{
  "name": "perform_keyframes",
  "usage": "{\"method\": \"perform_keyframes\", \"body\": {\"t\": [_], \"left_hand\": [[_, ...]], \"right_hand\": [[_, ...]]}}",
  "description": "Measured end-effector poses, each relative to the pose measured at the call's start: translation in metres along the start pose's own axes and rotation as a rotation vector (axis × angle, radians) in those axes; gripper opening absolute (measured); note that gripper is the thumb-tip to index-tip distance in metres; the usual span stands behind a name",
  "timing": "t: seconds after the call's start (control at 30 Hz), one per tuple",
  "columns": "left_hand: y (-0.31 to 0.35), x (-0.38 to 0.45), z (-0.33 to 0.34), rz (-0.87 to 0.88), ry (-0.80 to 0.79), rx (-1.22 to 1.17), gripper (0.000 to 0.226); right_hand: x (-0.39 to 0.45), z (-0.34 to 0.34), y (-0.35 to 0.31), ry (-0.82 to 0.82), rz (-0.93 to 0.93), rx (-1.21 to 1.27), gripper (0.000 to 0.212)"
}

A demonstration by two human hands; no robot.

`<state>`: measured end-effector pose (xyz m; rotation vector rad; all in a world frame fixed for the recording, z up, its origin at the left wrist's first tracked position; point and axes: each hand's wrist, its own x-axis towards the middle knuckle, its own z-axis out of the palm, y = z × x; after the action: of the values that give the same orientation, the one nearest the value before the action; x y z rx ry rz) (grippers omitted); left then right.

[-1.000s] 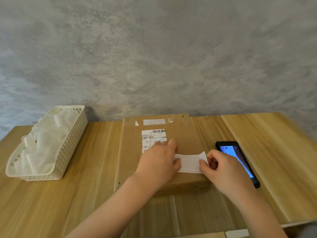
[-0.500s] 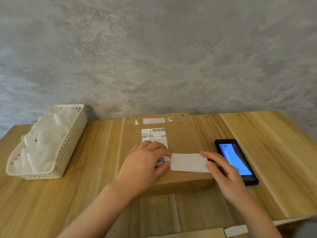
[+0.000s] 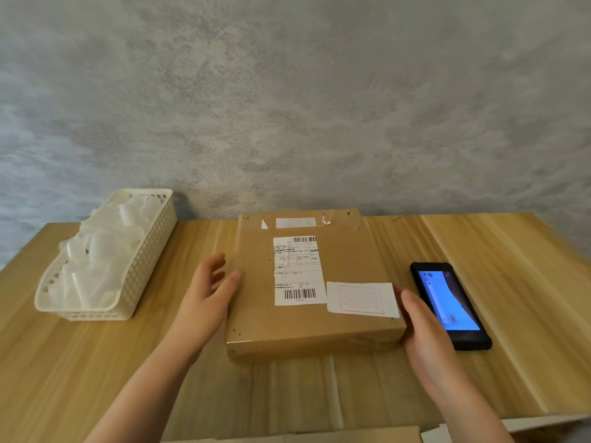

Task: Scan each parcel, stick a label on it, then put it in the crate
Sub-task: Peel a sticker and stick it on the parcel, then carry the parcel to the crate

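You are looking down at a brown cardboard parcel (image 3: 315,289) lying flat on the wooden table (image 3: 96,362). A white label (image 3: 363,298) is sitting stuck on the parcel's near right corner, so labelling appears finished. Your left hand (image 3: 208,292) and right hand (image 3: 425,327), fingers straight, are flanking the parcel's sides, gripping nothing. A lit phone (image 3: 451,305) is lying right of the parcel. Crating seems to be what is remaining.

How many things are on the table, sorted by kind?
Cardboard parcel: 1
White plastic basket: 1
Black phone: 1
Total: 3

The parcel carries 2 labels: a barcoded shipping label and a red-printed sticker.
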<state>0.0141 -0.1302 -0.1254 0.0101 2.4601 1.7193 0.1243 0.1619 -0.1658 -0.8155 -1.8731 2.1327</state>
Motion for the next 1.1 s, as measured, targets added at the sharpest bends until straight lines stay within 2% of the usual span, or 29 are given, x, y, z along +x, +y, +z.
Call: {"method": "perform_keyframes", "body": {"t": [0.1, 0.2, 0.27, 0.3, 0.4, 0.43, 0.63, 0.73, 0.93, 1.1], "left_hand": [[-0.004, -0.010, 0.006, -0.236, -0.095, -0.280, 0.049], [-0.011, -0.016, 0.012, -0.319, -0.109, -0.441, 0.042], [-0.015, -0.018, 0.017, -0.329, -0.114, -0.465, 0.042], [-0.016, -0.019, 0.019, -0.321, -0.121, -0.470, 0.036], [-0.016, -0.019, 0.019, -0.286, -0.152, -0.482, 0.029], [-0.015, -0.019, 0.017, -0.278, -0.159, -0.481, 0.029], [-0.012, -0.023, -0.008, -0.164, -0.183, -0.478, 0.050], [-0.008, -0.029, -0.036, -0.073, -0.157, -0.503, 0.040], [-0.013, -0.065, -0.130, 0.051, -0.062, -0.571, 0.037], [-0.049, -0.111, -0.242, 0.086, 0.139, -0.583, 0.047]], "right_hand": [[0.000, 0.009, -0.007, -0.058, 0.067, 0.060, 0.044], [-0.003, 0.014, -0.009, -0.110, 0.062, 0.030, 0.048], [-0.003, 0.016, -0.006, -0.124, 0.037, 0.018, 0.071], [-0.003, 0.016, -0.006, -0.119, 0.025, 0.011, 0.074], [-0.003, 0.018, -0.006, -0.094, 0.027, 0.002, 0.038], [-0.003, 0.019, -0.006, -0.080, 0.025, -0.006, 0.032], [-0.013, 0.035, -0.009, -0.023, 0.000, 0.020, 0.030], [-0.026, 0.059, -0.021, -0.046, -0.011, 0.077, 0.029], [-0.075, 0.136, -0.055, -0.214, -0.164, 0.111, 0.030], [-0.130, 0.232, -0.060, -0.458, -0.217, 0.079, 0.030]]}}
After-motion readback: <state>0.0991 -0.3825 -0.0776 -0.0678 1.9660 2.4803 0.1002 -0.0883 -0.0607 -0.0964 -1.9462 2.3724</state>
